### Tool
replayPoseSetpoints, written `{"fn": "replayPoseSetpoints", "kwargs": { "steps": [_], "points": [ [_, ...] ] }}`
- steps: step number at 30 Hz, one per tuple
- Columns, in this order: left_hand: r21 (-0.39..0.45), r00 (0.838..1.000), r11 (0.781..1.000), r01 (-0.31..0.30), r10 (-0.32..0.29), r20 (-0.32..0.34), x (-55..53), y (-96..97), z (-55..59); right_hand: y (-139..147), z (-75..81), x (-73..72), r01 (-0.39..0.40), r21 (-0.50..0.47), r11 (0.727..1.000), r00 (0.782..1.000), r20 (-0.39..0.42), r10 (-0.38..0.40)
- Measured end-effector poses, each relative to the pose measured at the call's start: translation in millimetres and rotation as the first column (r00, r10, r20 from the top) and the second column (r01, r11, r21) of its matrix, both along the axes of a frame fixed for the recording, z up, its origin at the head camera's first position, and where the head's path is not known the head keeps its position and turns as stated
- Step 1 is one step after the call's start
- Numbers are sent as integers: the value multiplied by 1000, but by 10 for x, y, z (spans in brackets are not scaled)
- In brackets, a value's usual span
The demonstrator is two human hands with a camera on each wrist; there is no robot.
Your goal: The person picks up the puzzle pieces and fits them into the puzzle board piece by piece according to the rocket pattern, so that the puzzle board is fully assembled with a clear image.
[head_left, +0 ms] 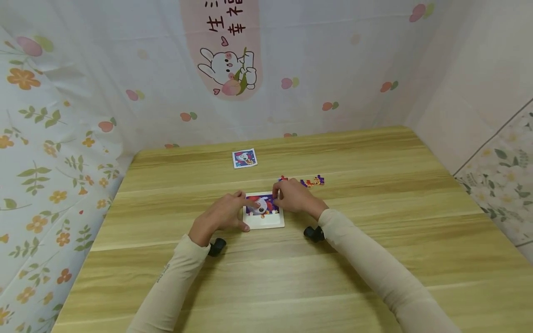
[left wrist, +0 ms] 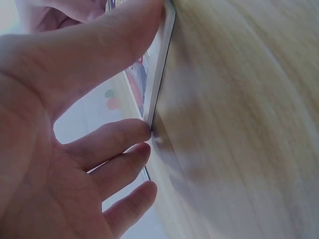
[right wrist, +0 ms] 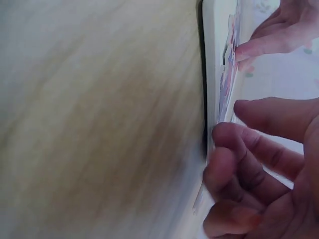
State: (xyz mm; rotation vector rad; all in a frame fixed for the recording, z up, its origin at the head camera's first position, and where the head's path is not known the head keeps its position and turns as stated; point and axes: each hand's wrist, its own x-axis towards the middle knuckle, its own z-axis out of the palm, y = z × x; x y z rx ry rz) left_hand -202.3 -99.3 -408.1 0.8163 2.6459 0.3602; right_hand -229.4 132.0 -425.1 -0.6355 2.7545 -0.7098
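Note:
A white puzzle tray (head_left: 266,223) lies on the table, partly filled with a purple, red and white picture puzzle (head_left: 261,206). My left hand (head_left: 222,212) holds the tray's left side, its thumb at the near corner and other fingers by the far corner. The left index finger reaches onto the puzzle. At the tray's right side is my right hand (head_left: 295,196), its fingers bent and the tips by the puzzle's right edge. The right wrist view shows these fingers (right wrist: 254,144) close to the tray edge (right wrist: 212,64); whether a piece is between them is hidden.
Loose puzzle pieces (head_left: 314,181) lie beyond my right hand, with another small piece (head_left: 283,178) partly behind it. A square picture card (head_left: 244,158) sits farther back on the wooden table (head_left: 187,171). Patterned cloth (head_left: 166,83) hangs behind the table.

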Motion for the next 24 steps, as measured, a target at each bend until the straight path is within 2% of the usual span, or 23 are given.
{"fn": "replayPoseSetpoints", "kwargs": {
  "steps": [4,7,11,15,19,24],
  "points": [
    [-7,1000,1000,-9,9,3,1,5,-9,11,-21,26,-85,-71,994,996,-30,83],
    [-9,1000,1000,-11,11,2,-2,6,-17,6,-34,50,-151,-66,986,987,-56,148],
    [-7,1000,1000,1,-1,-1,-7,17,-22,-15,-26,71,-172,-7,985,981,-87,171],
    [-9,1000,1000,-3,3,7,-4,20,-19,-61,-5,64,-171,49,984,981,-84,175],
    [-6,1000,1000,-10,10,14,-2,13,-12,-68,10,21,-190,58,980,980,-44,192],
    [-9,1000,1000,0,1,6,-5,10,-4,-18,22,-38,-220,15,975,975,-2,220]
  ]
}}
